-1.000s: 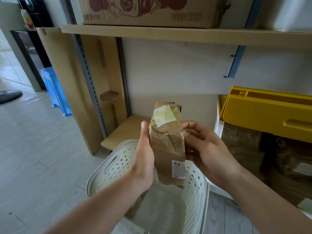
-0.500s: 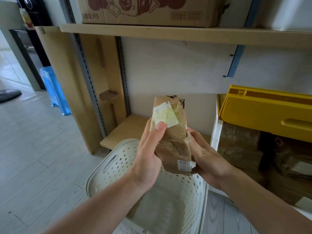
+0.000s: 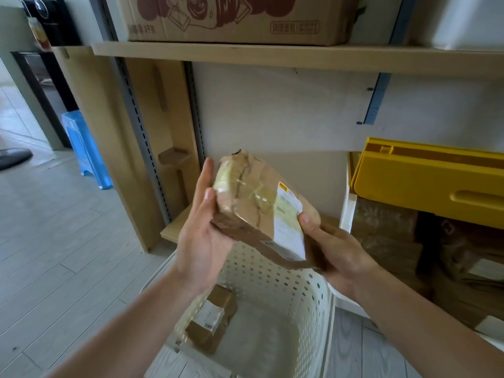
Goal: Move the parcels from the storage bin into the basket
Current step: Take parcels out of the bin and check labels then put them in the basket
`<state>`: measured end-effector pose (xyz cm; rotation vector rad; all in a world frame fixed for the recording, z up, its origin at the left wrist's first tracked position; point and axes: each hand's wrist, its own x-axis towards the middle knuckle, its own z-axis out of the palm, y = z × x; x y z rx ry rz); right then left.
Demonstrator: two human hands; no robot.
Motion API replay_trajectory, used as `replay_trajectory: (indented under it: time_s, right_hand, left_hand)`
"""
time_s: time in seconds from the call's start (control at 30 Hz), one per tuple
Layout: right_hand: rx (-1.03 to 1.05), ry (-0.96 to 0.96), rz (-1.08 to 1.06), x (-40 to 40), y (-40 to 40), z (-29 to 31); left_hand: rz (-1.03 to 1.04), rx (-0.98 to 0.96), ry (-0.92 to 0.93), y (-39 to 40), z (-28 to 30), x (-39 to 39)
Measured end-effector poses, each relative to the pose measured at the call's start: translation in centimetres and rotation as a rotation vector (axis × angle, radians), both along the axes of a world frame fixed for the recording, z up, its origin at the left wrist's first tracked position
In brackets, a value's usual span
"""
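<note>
Both hands gripped a taped brown parcel [image 3: 259,205] above the white perforated basket [image 3: 313,296]: the left hand [image 3: 201,236] clasped its left end, the right hand [image 3: 335,255] its lower right corner. Another labelled parcel [image 3: 211,320] lay inside the basket.

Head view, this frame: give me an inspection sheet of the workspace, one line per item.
Surface: pale plank floor; low wooden shelf board behind the basket.
Job's things: brown taped parcel held tilted above the white perforated basket; a smaller parcel lies inside it; more parcels in the storage bin under a raised yellow lid.
Clutter: blue stool; printed cardboard box on the upper shelf.
Grips: left hand and right hand both hold the parcel.
Cables: nothing seen.
Surroundings: white wall, slotted metal shelf rails.
</note>
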<state>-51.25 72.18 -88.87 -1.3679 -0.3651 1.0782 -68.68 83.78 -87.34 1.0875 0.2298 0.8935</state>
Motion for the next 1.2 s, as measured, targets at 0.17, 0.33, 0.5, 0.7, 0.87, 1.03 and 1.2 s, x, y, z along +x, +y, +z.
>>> replay_trajectory:
  time_s: [0.17,0.33,0.5,0.7,0.87,1.03,1.2]
  right_hand:
    - [0.069,-0.25,-0.013,-0.6,-1.1,2.2]
    - [0.268,-0.612,-0.168,-2.2,-1.2,4.1]
    - [0.316,-0.623,-0.19,-2.3,-0.4,3.6]
    - [0.296,-0.596,-0.116,-2.0,0.3,2.0]
    - [0.357,-0.52,-0.122,-1.5,0.1,2.4]
    - [0.367,-0.544,-0.196,-1.0,-0.3,2.5]
    - [0.368,-0.562,-0.192,-0.7,-0.4,2.2]
  left_hand:
    - [0.215,-0.185,0.028,2.5,-0.6,-1.9]
    - [0.208,-0.146,0.236,2.9,-1.1,-2.6]
    - [0.185,-0.117,0.251,2.7,-1.3,-2.2]
    - [0.251,-0.06,0.242,2.6,-1.1,-2.4]
    - [0.287,0.07,0.25,2.2,-0.7,-2.4]
    - [0.287,0.151,0.299,1.9,-0.3,-2.2]
    - [0.309,0.189,0.331,1.8,-0.5,-2.0]
